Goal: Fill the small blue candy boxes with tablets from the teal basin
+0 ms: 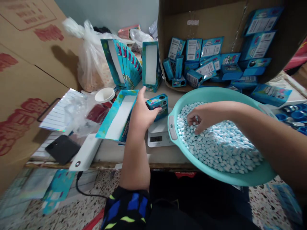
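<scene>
My left hand [143, 112] grips a small blue candy box [158, 105] that stands on a white digital scale [158, 136]. My right hand [200, 118] reaches into a teal basin [240, 177] full of small blue-white candies [220, 143], its fingers curled and pinched among them; what they hold is hidden. An open blue display tray [120, 118] lies just left of my left hand.
A tilted cardboard carton [216, 19] of several blue boxes stands behind the basin. Flat blue display packs [127, 64], a plastic bag [92, 60], a white funnel [105, 95], a notepad [59, 111], a black phone [62, 148] and a white power bank [85, 153] crowd the left.
</scene>
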A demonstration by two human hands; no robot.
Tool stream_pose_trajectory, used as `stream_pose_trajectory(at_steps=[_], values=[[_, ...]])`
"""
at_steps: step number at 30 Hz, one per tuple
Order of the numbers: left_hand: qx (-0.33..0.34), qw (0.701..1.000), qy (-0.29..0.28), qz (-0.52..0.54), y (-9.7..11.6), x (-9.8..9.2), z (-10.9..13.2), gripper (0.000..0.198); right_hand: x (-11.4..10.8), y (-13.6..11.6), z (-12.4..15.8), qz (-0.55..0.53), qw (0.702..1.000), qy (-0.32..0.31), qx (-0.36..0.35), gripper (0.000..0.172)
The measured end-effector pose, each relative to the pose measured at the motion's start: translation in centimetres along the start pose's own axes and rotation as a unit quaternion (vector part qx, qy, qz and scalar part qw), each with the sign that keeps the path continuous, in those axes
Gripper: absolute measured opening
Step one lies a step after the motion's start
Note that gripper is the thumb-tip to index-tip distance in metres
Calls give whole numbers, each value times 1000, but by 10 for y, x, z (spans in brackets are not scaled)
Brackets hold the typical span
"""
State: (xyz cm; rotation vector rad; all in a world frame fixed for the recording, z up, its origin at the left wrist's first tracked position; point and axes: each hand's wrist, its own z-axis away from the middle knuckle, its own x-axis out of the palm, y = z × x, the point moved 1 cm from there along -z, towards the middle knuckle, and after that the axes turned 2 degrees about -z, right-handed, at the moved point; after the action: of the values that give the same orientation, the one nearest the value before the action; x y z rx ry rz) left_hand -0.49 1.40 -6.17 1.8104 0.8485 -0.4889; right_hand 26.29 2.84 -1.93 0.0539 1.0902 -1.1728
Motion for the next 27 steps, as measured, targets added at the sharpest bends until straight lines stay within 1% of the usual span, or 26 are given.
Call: stream_pose_trajectory(at_steps=[1, 2, 3, 4, 6, 7, 8, 9, 10, 12, 14, 15, 17, 19, 21, 24, 27], values=[[10, 999, 51, 5, 6, -1, -1, 95, -1, 0, 0, -2, 1000, 2, -3, 22], [36, 995, 91, 4, 13, -3, -1, 89, -1, 0, 1, -1, 1000, 5, -6, 22], [80, 991, 106, -5, 21, -5, -1, 77, -2, 0, 1, 1, 1000, 7, -7, 22], [136, 986, 95, -21, 29, -6, 0, 65, -2, -1, 2, 5, 1000, 9, -9, 23], [247, 967, 33, -58, 42, -8, 3, 46, -2, -3, 2, 11, 1000, 12, -16, 24], [285, 956, 13, -74, 46, -7, 5, 42, -2, -3, 2, 13, 1000, 13, -20, 24], [307, 948, 10, -88, 49, -6, 6, 40, -2, -4, 2, 13, 1000, 13, -24, 23], [315, 943, 19, -102, 51, -5, 7, 41, -2, -4, 2, 12, 999, 13, -28, 22], [317, 941, 29, -114, 52, -3, 8, 41, -2, -4, 1, 11, 999, 13, -31, 21], [322, 938, 19, -126, 51, 1, 9, 43, -3, -2, -1, 13, 999, 2, -30, 24], [326, 939, 7, -106, 49, 2, 9, 43, -4, 1, -3, 19, 1000, -16, -19, 32], [320, 944, 14, -86, 48, 2, 9, 42, -4, 2, -3, 23, 999, -22, -12, 36], [279, 959, 39, -41, 45, 2, 8, 42, -4, 2, -3, 28, 999, -24, -1, 41], [215, 975, 59, 16, 43, 3, 7, 45, -3, -1, 0, 38, 999, -18, 5, 46], [162, 979, 75, 100, 40, 8, 5, 51, -1, -8, 5, 55, 998, -13, 19, 53], [131, 960, 103, 225, 37, 18, 3, 56, 6, -21, 12, 85, 995, 9, 47, 70], [130, 941, 118, 290, 41, 27, 2, 59, 18, -32, 14, 133, 988, 54, 59, 92]])
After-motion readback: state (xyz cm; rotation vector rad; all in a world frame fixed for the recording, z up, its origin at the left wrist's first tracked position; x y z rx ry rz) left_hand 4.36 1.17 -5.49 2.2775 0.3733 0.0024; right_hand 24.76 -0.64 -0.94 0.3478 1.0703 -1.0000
